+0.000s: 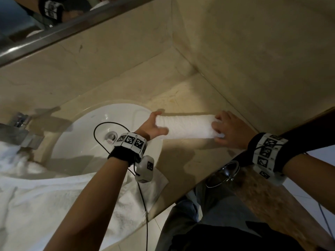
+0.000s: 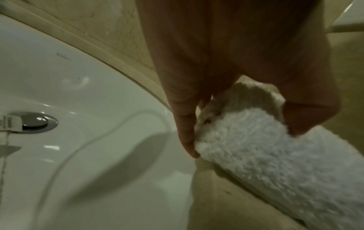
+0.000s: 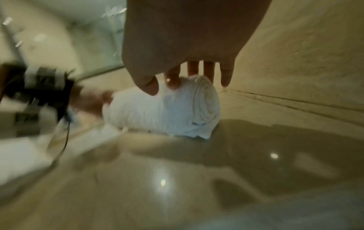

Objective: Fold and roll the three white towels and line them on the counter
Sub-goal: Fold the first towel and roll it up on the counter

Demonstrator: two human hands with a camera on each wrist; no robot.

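Nearest me, loose towels [image 1: 45,205] drape the counter [image 1: 190,160] edge and the sink [image 1: 81,142] rim. Beyond, my left hand [image 1: 154,126] and right hand [image 1: 228,132] each grip one end of a tightly rolled white towel [image 1: 188,125] lying on beige counter right of the sink. Bare stone runs back to the corner walls [image 1: 253,51].

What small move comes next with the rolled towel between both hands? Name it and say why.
Probably let go and smooth it in place. The rolled white terry towel already lies on the beige marble counter, its spiral end showing in the right wrist view. The left hand and right hand grip its ends, and unrolled white towels wait by the white basin.
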